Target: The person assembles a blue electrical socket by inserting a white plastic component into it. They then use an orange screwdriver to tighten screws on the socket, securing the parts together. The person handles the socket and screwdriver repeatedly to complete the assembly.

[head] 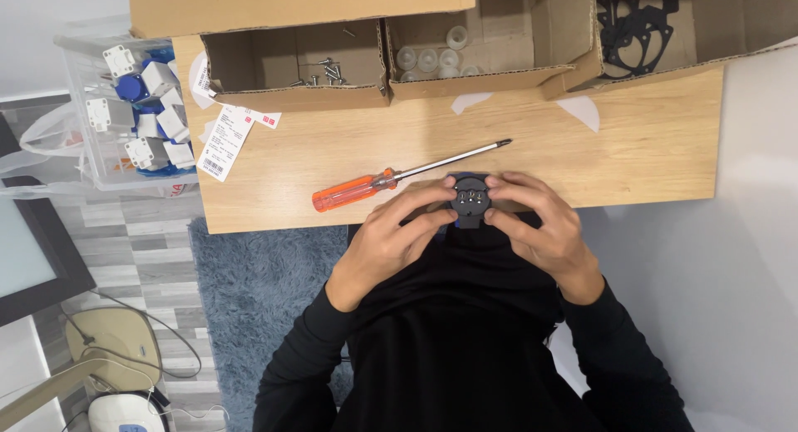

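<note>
Both hands meet at the near edge of the table (665, 149), gripping one small dark round part (470, 197) between them. The left hand (391, 241) closes on it from its own side with fingers curled over the top and thumb below; the right hand (544, 224) does the same from the other side, fingertips touching the part's rim. The part sits right between the two sets of fingertips, held just above the table edge.

Just beyond the left hand lies a screwdriver (399, 178) with an orange handle, its tip pointing away past the right hand. Further off, past both hands, stand open cardboard boxes — one with screws (324, 70), one with white caps (432, 58), one with black gaskets (636, 24). Well out beyond the left hand is a clear bin (91, 162) of white and blue parts, with paper labels (224, 137) beside it
</note>
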